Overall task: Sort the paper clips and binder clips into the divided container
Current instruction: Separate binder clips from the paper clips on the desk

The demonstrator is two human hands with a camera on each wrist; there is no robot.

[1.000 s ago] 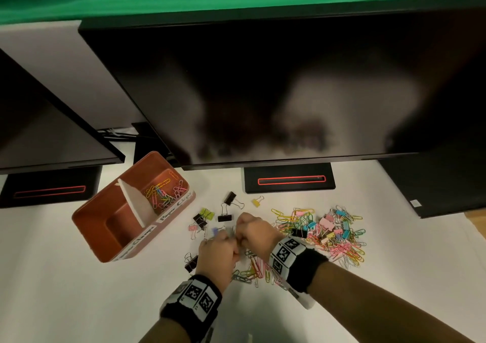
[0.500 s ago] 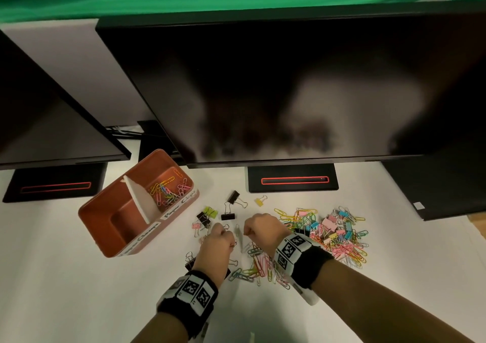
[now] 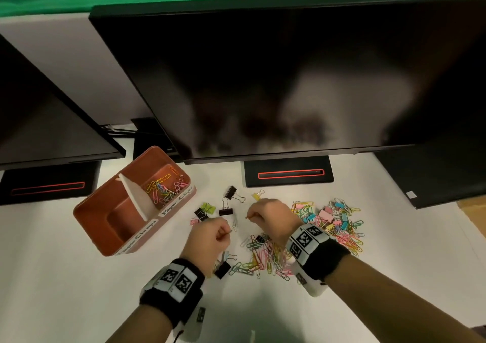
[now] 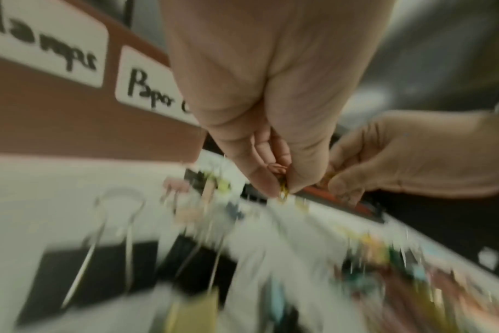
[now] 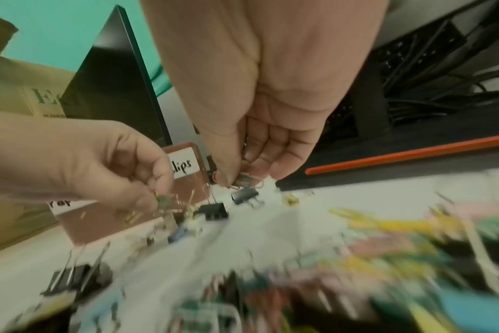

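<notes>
1. The paper clips you are sorting are in three places: a small bunch pinched in your left hand (image 3: pixel 210 240), a few more in your right hand (image 3: pixel 268 217), and a loose coloured heap of paper clips (image 3: pixel 265 259) on the white table (image 3: pixel 52 277) beneath and between your wrists.
2. Your left hand is curled, thumb and forefinger pinching clips; the left wrist view shows a yellow clip (image 4: pixel 283 191) sticking out at the fingertips and a pinkish one behind it.
3. Your right hand is likewise curled around its clips (image 5: pixel 247 181), green and orange wire showing below the fingertips in the right wrist view.
4. The two hands sit close together above the table, not touching, with a single pale clip (image 3: pixel 234 224) lying on the table between them.
5. A larger mixed pile (image 3: pixel 334 220) of paper clips and small pastel binder clips spreads to the right of your right hand.
6. Black binder clips (image 3: pixel 226 208) lie just beyond your hands, with a green one (image 3: pixel 207 208), a pink one and a small yellow one (image 3: pixel 257 196) nearby; another black one (image 3: pixel 222 269) lies by your left wrist.
7. The brown divided container (image 3: pixel 92 219) stands to the left, well apart from your hands. Its far compartment, labelled for paper clips, holds coloured clips (image 3: pixel 164 187); no clips show in the near compartment.
8. Dark monitors (image 3: pixel 263 79) stand behind the work area.
</notes>
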